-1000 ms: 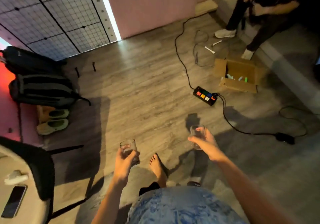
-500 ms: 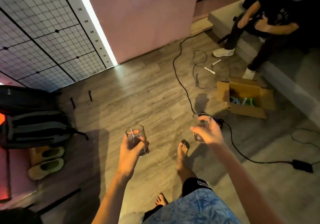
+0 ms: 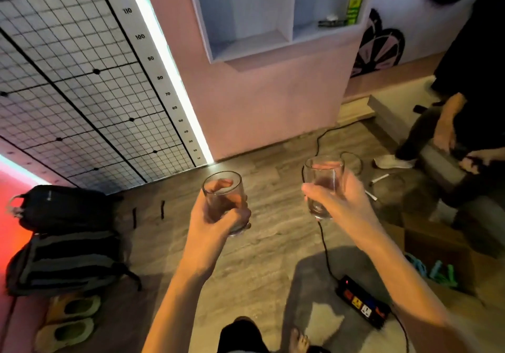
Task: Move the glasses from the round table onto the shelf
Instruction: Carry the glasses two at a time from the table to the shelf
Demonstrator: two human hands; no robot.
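Gripping a clear glass [image 3: 222, 190] around its lower half, the left hand [image 3: 216, 224] curls fingers and thumb about it and holds it upright in the air above the wooden floor [image 3: 273, 243]. Just to the right, the right hand [image 3: 347, 202] wraps a second glass [image 3: 323, 175] the same way, thumb across the near side. Fingers show through both clear walls. The two glasses are apart, neither touching any surface.

Farther off, up on the pink wall, hangs the white shelf [image 3: 290, 5], split into two compartments. The right one holds a green packet [image 3: 354, 8] standing upright and a dark flat object [image 3: 332, 22] beside it; their print is too small to read.

On the left wall a grid panel carries a white scale strip [image 3: 153, 60] printed 120, 110, 100, 90, 80, 70 and lower numbers toward the floor. Below it lie two dark backpacks [image 3: 62, 232], with a pair of pale shoes [image 3: 68, 321] nearer.

Near right, a black power strip [image 3: 363, 307] shows coloured sockets, and a cardboard box [image 3: 420, 240] holds green and blue items [image 3: 437, 272]. Another person [image 3: 464, 134] sits at the far right.
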